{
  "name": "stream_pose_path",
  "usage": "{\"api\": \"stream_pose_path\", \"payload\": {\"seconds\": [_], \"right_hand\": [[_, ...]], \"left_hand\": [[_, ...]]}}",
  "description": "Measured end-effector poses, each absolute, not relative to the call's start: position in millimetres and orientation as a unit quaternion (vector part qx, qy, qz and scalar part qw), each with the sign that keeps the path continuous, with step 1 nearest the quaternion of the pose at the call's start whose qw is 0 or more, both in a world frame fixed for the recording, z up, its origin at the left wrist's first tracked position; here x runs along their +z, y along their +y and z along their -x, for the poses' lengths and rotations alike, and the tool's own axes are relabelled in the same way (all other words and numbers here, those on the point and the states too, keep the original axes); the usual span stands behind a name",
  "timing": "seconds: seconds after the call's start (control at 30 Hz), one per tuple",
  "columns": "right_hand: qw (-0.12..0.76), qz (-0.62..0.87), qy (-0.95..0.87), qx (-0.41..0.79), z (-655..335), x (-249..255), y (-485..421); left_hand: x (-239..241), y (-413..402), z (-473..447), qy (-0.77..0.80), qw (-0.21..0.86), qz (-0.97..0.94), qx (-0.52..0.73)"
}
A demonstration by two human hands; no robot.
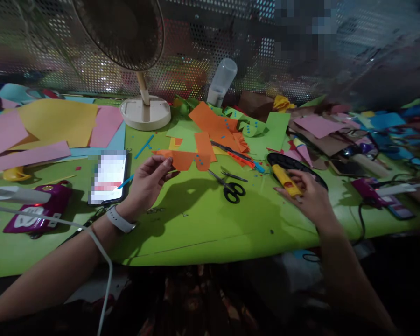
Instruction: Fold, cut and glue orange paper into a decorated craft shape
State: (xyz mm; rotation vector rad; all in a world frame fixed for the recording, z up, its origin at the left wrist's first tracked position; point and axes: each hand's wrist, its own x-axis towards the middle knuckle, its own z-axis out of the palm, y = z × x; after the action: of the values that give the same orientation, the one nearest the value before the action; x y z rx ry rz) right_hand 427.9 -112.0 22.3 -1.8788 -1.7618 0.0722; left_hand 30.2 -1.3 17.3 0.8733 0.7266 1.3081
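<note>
My left hand (154,179) pinches the left end of an orange paper cut-out (182,159), lifted above the table; blue dots mark the paper's right part. My right hand (310,196) has its fingers around a yellow tube (286,181), which looks like a glue stick with a pale end. Behind that hand lies a black oval tray (297,163), partly covered by it. Between the hands rest black-handled scissors (234,190) and, just above them, small dark tweezers (234,175). Orange-handled scissors (236,154) lie farther back near orange paper scraps (213,122).
A small fan (145,114) stands at the back left, beside coloured paper sheets (56,119). A lit phone (108,177) lies by my left wrist. A white cable (103,252) crosses my left forearm. Purple devices (38,210) sit at both sides. A clear bottle (224,77) leans at the back.
</note>
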Motion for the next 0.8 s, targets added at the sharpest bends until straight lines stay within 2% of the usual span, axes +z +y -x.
{"api": "stream_pose_path", "payload": {"seconds": [0.17,0.4,0.47,0.53,0.7,0.8], "right_hand": [[0.274,0.765,-0.583,0.023,-476,-4,-113],[0.156,0.714,-0.683,-0.022,-494,-3,-115],[0.116,0.703,-0.700,-0.045,-485,8,-114],[0.114,0.701,-0.701,-0.061,-465,18,-107],[0.150,0.652,-0.743,0.004,-389,27,-69],[0.131,0.633,-0.762,0.029,-355,20,-44]], "left_hand": [[21,3,-27,0.324,0.645,-0.366,0.588],[29,10,-18,0.302,0.636,-0.354,0.615],[33,13,-15,0.294,0.622,-0.354,0.634],[36,16,-12,0.285,0.611,-0.352,0.649],[41,22,-7,0.269,0.595,-0.351,0.671],[41,23,-4,0.271,0.589,-0.351,0.676]]}}
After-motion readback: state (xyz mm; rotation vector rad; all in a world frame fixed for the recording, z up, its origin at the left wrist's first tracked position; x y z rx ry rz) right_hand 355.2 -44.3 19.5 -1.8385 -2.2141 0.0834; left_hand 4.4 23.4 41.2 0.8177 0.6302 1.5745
